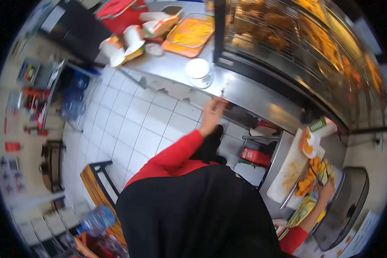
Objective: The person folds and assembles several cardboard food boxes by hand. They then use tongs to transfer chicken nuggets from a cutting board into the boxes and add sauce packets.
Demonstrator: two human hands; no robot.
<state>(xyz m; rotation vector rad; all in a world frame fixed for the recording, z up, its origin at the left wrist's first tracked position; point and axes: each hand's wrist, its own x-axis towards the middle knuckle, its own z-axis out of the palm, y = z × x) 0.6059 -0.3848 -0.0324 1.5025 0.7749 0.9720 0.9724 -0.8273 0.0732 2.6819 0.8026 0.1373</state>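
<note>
My left hand hangs by the steel counter's front edge, below a small white scale; its fingers are loosely bent and apart, and nothing shows in them. At the lower right, my right hand is closed round thin metal tongs over golden fried pieces. These pieces lie beside a white cutting board with crumbs on it. An orange-and-white carton stands at the board's upper end.
A glass display case of fried food fills the upper right. On the steel counter are a tray of yellow food, paper cups and a red bag. A wooden-topped bench stands lower left.
</note>
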